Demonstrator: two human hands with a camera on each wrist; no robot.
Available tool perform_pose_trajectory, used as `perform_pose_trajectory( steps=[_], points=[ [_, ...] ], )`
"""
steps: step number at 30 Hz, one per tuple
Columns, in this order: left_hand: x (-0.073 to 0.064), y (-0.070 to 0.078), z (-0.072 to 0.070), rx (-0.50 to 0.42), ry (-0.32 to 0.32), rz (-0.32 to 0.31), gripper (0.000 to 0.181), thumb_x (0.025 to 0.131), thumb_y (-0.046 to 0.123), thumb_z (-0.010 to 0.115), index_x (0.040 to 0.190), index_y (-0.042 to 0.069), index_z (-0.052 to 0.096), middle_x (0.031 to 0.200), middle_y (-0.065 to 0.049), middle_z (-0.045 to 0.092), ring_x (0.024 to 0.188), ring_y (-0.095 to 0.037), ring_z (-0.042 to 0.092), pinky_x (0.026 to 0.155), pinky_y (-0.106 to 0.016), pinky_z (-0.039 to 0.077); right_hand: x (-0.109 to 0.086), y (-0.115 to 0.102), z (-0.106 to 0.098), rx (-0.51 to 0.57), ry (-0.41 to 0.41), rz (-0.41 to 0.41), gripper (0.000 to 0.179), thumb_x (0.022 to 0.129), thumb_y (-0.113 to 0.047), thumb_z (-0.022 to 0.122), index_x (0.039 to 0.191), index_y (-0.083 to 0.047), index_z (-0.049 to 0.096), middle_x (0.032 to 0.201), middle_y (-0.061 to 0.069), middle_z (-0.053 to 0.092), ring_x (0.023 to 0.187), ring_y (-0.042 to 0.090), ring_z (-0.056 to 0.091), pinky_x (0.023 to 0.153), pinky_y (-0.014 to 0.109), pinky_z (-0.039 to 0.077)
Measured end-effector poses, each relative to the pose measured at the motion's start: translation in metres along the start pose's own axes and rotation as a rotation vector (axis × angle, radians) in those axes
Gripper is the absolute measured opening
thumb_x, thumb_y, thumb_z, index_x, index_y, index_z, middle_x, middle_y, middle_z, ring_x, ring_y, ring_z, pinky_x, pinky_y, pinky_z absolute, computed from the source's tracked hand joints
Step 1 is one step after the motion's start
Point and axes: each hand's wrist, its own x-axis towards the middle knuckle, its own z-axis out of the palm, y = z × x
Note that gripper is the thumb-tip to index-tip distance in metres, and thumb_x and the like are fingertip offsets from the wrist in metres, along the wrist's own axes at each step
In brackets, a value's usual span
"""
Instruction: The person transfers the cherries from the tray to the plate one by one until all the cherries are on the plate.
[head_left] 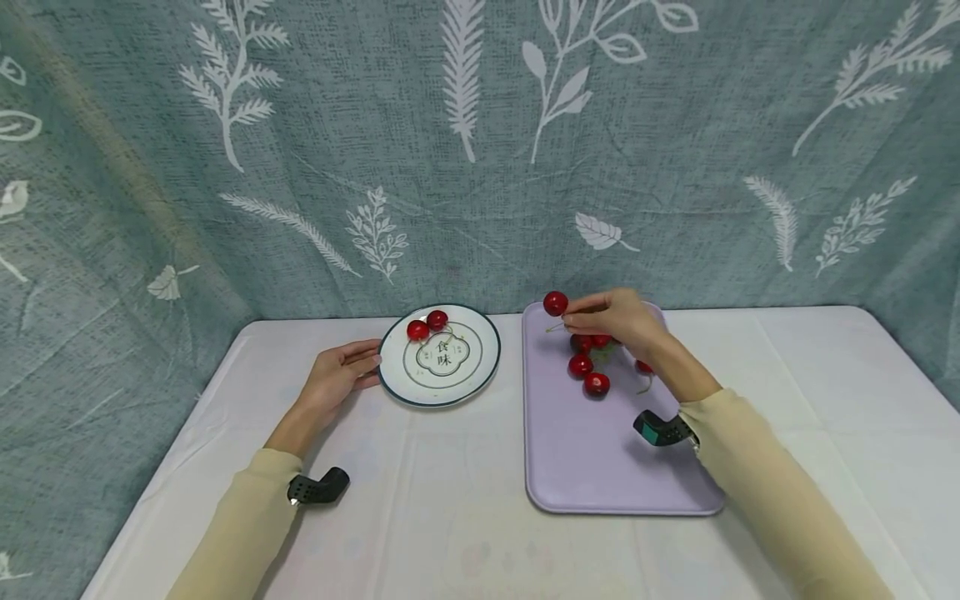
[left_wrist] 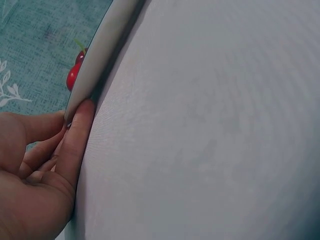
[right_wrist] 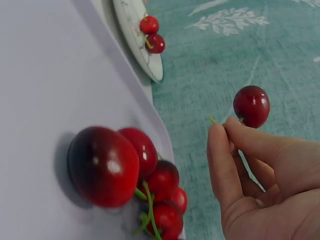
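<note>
My right hand (head_left: 621, 323) pinches a red cherry (head_left: 555, 303) by its thin green stem between thumb and fingertip. It hovers over the far end of a lavender tray (head_left: 615, 475). Several other cherries (right_wrist: 104, 166), dark red with green stems, lie together on that tray below the hand. With thumb above and fingers beneath, my left hand (head_left: 334, 379) grips the left rim of a white plate (head_left: 397, 377) with a dark edge. Two cherries (head_left: 417, 330) rest on the plate's far left part. In the left wrist view the plate's rim (left_wrist: 100, 55) sits between thumb and finger.
Both plate and tray stand on a white cloth-covered table (head_left: 465, 533), the plate left of the tray. Behind hangs a green-grey curtain (head_left: 450, 233) with white leaf prints, close to the table's far edge. Black wrist cameras (head_left: 318, 486) sit at both sleeves.
</note>
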Motion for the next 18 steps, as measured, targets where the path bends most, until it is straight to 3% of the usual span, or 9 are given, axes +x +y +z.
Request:
perform_pose_trajectory(
  steps=[4,11,18],
  points=[
    [0.001,0.0,0.001,-0.002,0.005,-0.007,0.044,0.101,0.006,0.053,0.143,-0.003,0.045,0.139,-0.023,0.05,0.104,-0.009,0.061,0.084,-0.022,0.058,0.005,-0.004,0.012,0.121,-0.019,-0.005,0.036,0.093,-0.001,0.064,0.126,0.012,0.059,0.102,0.007,0.071,0.084,0.007,0.07,0.101,0.044,0.05],
    [0.001,0.001,0.003,0.006,0.002,-0.008,0.045,0.102,0.006,0.052,0.145,-0.003,0.043,0.14,-0.023,0.048,0.113,-0.018,0.058,0.085,-0.022,0.058,0.017,-0.013,0.04,0.135,0.009,0.036,0.03,0.092,0.0,0.066,0.121,0.01,0.064,0.119,0.021,0.066,0.082,0.008,0.07,0.099,0.044,0.052],
    [0.001,0.0,0.002,0.026,0.011,-0.007,0.045,0.102,0.007,0.051,0.145,-0.003,0.042,0.141,-0.023,0.047,0.116,-0.02,0.057,0.086,-0.021,0.057,0.033,-0.013,0.067,0.109,0.045,0.016,0.027,0.089,0.0,0.07,0.114,0.01,0.068,0.118,0.024,0.066,0.076,0.008,0.07,0.09,0.037,0.058]
  ],
)
